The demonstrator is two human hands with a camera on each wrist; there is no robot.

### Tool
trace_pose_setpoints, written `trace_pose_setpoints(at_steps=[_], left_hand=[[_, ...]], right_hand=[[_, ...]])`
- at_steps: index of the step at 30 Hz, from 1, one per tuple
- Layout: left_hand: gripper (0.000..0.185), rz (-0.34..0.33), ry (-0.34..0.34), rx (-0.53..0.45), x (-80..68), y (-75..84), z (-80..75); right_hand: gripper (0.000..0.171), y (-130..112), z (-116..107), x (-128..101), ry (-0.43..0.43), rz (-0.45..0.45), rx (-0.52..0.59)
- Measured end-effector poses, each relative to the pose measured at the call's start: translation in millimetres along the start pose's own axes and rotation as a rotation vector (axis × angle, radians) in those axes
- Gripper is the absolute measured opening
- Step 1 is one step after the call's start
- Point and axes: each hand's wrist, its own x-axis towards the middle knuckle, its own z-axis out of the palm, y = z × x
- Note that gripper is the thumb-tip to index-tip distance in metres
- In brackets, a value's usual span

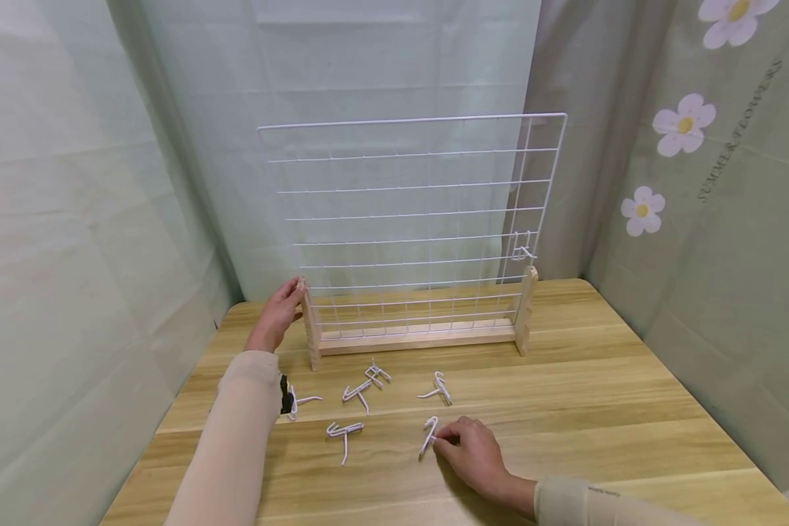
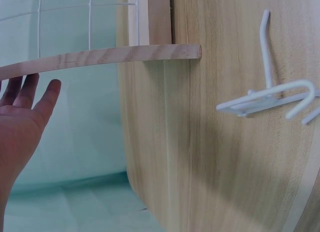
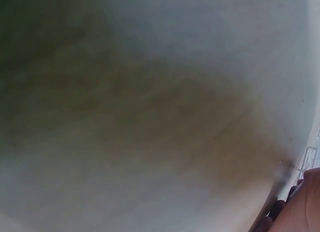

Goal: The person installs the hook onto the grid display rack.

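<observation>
The right hand (image 1: 476,456) rests low on the wooden table (image 1: 598,409), its fingertips pinching a white wire hook (image 1: 429,435) that lies flat on the wood in front of the grid rack. The left hand (image 1: 277,315) reaches forward with straight, close-set fingers touching the left wooden foot (image 1: 311,330) of the upright wire grid (image 1: 414,212). Four more hooks (image 1: 361,389) lie scattered between the hands, and one hook (image 1: 521,248) hangs on the grid's right side.

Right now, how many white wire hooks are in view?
6, maybe more hidden. One hook on the grid, lower right. Five on the table: beside the left wrist, two centre, one right, one at the right hand's fingertips.
</observation>
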Motion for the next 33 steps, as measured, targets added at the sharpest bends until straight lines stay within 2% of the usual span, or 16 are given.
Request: trace_pose_setpoints(at_steps=[16, 24, 33], left_hand=[[0.062, -0.004, -0.003, 0.009, 2.0, -1.8, 0.3], [0.062, -0.006, -0.001, 0.013, 3.9, -2.1, -1.3], [0.061, -0.004, -0.001, 0.013, 5.2, -4.8, -1.4]], right_hand=[[0.007, 0.1, -4.3, 9.0, -0.018, 0.081, 0.109], [0.005, -7.3, -9.4, 19.6, 0.021, 0.08, 0.159], [0.005, -11.6, -21.0, 38.2, 0.061, 0.14, 0.208]])
